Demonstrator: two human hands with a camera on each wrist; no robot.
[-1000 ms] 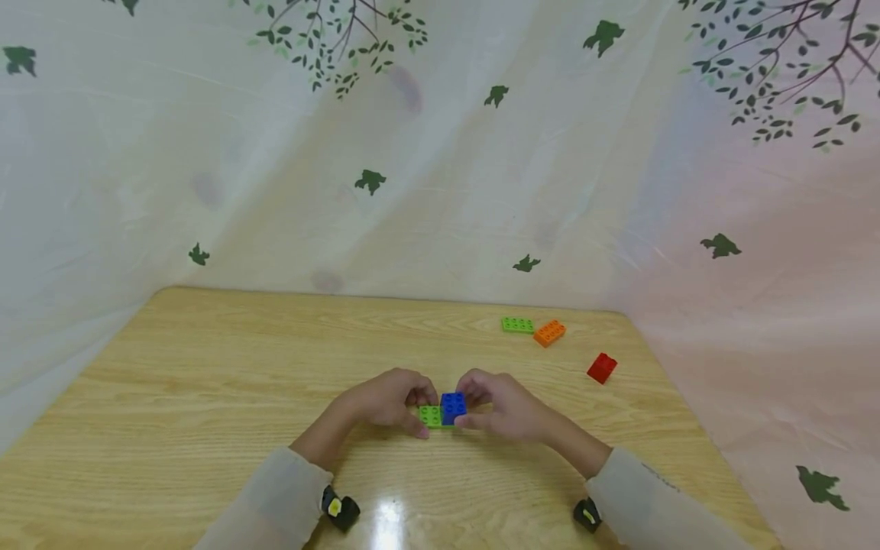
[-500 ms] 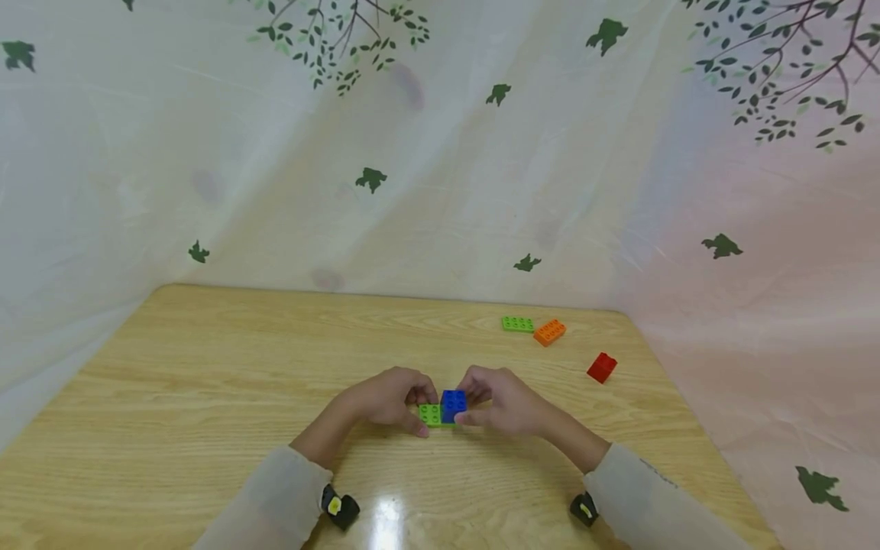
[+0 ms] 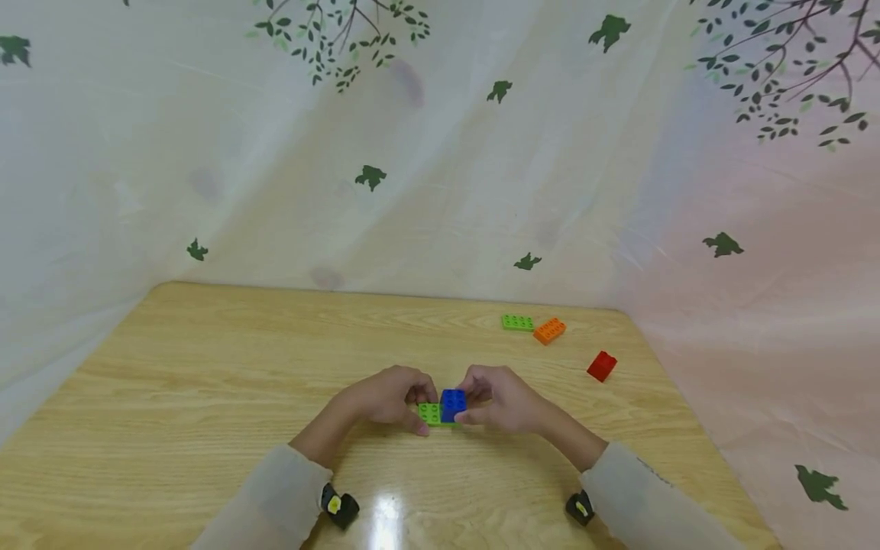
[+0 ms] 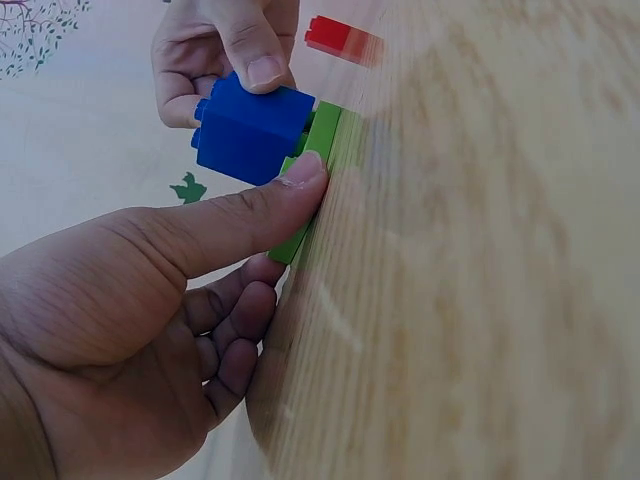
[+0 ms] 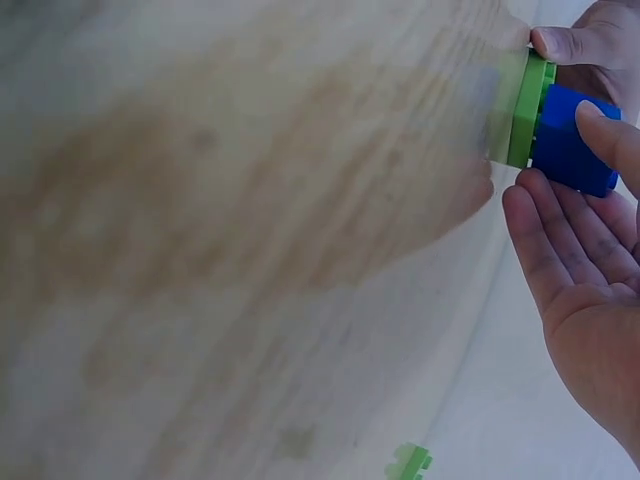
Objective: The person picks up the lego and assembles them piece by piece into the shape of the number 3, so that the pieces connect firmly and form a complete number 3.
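Upper block (image 3: 453,406) sits on right half of lower block (image 3: 429,414), between left hand (image 3: 395,397) and right hand (image 3: 506,399); three other blocks (image 3: 549,331) behind, rightward.

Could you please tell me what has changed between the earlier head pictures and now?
Very little: the right sleeve seems to have edged slightly inward, and nothing was newly gripped or let go. The left hand still pinches the near green brick, the right hand the blue brick. The far green brick, orange brick and red brick stayed put.
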